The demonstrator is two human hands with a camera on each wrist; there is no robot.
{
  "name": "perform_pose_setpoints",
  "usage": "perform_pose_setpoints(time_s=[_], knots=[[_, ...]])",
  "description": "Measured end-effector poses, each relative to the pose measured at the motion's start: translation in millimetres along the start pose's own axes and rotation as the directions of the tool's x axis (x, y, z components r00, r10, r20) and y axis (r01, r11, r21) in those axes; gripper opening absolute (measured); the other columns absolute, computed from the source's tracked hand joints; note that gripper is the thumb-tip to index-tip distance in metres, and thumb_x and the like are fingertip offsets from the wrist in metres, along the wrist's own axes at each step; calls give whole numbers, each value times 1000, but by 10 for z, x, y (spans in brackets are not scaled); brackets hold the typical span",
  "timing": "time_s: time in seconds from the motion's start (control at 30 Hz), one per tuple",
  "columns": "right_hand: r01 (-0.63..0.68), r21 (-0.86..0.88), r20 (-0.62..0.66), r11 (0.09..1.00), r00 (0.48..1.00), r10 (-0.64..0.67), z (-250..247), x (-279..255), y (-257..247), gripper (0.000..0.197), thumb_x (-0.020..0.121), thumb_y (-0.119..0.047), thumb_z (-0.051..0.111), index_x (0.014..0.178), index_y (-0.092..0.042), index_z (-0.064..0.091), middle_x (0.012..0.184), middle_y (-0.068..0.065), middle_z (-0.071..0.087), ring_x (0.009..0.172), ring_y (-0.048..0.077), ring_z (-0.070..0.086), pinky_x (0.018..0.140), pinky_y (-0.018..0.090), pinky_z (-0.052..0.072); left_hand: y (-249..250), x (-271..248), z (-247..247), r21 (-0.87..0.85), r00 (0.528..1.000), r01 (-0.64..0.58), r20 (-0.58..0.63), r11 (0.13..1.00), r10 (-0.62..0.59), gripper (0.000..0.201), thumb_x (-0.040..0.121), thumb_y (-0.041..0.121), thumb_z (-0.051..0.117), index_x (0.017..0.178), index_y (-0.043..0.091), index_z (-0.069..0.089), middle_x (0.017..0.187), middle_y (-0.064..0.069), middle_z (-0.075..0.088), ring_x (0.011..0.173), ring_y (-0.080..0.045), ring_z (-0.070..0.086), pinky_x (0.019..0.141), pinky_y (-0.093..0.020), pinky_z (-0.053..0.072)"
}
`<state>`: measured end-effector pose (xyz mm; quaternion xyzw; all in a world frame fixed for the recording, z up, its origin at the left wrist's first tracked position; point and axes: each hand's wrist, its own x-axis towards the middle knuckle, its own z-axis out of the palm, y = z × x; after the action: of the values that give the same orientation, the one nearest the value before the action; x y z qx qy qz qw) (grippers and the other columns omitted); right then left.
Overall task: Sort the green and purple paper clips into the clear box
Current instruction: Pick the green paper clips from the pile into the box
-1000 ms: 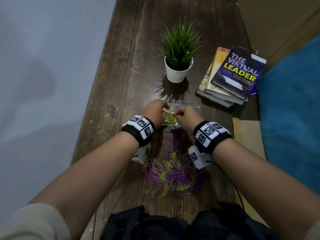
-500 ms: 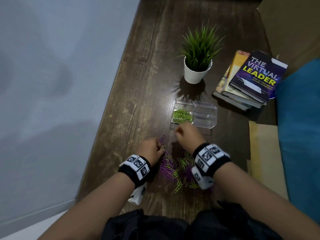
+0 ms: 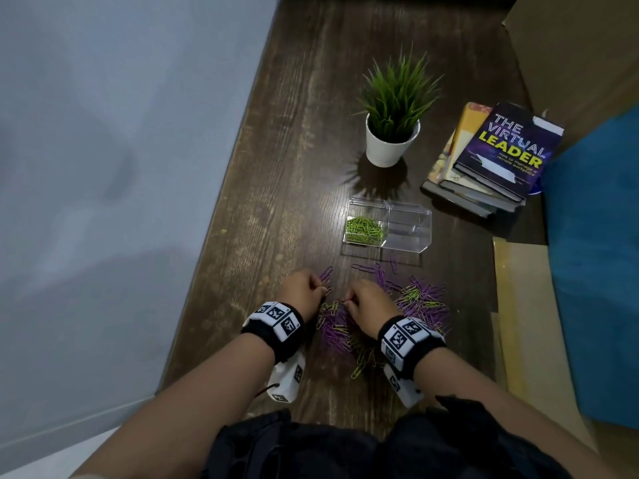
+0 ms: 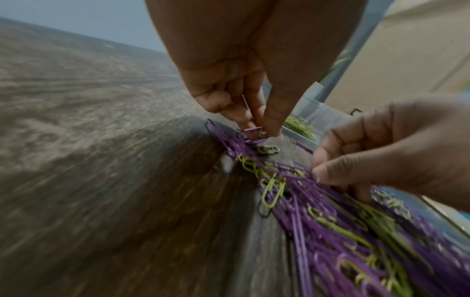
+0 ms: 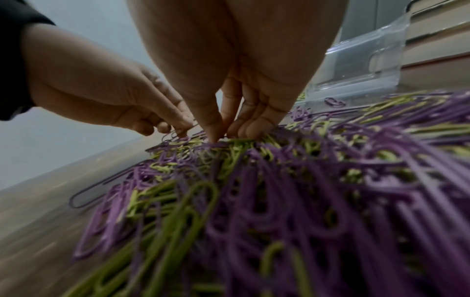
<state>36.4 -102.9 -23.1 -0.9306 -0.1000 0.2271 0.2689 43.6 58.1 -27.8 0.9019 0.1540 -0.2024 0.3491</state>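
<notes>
Left hand (image 3: 302,288) and right hand (image 3: 370,304) lowered, fingers (image 4: 271,120) pinched together.

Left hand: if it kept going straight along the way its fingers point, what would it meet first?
The left hand points forward over the table. First come the loose purple clips at its fingertips, then bare wood; the clear box looks right of that line, though depth is unclear.

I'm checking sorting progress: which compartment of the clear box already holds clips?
The left compartment of the clear box, filled with green clips; the right compartment holds none.
</notes>
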Motion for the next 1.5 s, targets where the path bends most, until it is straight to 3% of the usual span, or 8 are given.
perform_pose_setpoints(time_s=[0.27,0.5,0.6,0.7,0.97,1.1,1.27,1.5], knots=[[-232,265,51,936,973,227,-152,21,47,18,96,-11,52,110,-15,61,104,-1,63,91,12,58,78,24,47,-41,-10,-203,-548,997,81,45,833,-68,16,87,7,64,102,12,66,77,2,60,70,-9,57,59,-16,44],[-243,367,14,898,967,256,-306,41,84,20,97,-12,49,111,-13,63,102,-2,62,85,8,56,62,14,42,-122,-29,-209,-692,963,262,232,672,-136,16,90,0,56,86,12,65,68,-4,63,59,-13,56,46,-16,45],[-250,236,-62,939,960,272,-338,77,125,21,96,-12,49,114,-12,62,114,3,60,97,15,57,83,26,49,-116,-64,-164,-701,959,278,243,656,-146,15,89,-1,57,86,11,66,69,-6,64,58,-14,58,45,-16,46],[-204,66,-139,977,967,211,-308,76,123,30,94,-13,52,124,-10,56,125,6,49,115,21,50,104,32,40,-97,-98,-160,-656,967,251,205,712,-152,12,90,1,57,93,8,66,77,-6,66,60,-9,61,47,-14,47],[-221,-82,-42,972,975,218,-3,74,-81,36,91,-37,59,110,-6,57,111,10,56,101,26,56,86,36,48,-104,-158,-200,-404,983,184,72,896,-169,18,92,4,51,93,10,68,72,-7,66,54,-13,56,49,-22,47],[-238,-95,-80,967,970,230,79,79,-107,41,90,-33,61,117,-3,53,117,13,53,109,30,54,93,38,46,-103,-121,-206,-123,996,86,-18,989,-89,28,91,6,43,88,18,68,89,-5,71,74,-19,63,70,-31,51],[-247,-34,-102,969,965,242,61,124,-108,19,89,-17,60,102,-4,64,106,13,61,99,29,60,83,32,47,41,-73,-119,135,996,55,-79,989,-45,26,96,20,43,101,6,64,99,-10,67,88,-26,62,70,-28,42],[-224,-18,-102,975,970,221,28,86,42,18,88,-10,57,104,-6,66,108,12,61,103,28,59,90,33,46,109,6,107,323,999,-39,-8,946,44,29,90,35,60,87,7,61,86,-10,64,83,-28,63,68,-35,49]])
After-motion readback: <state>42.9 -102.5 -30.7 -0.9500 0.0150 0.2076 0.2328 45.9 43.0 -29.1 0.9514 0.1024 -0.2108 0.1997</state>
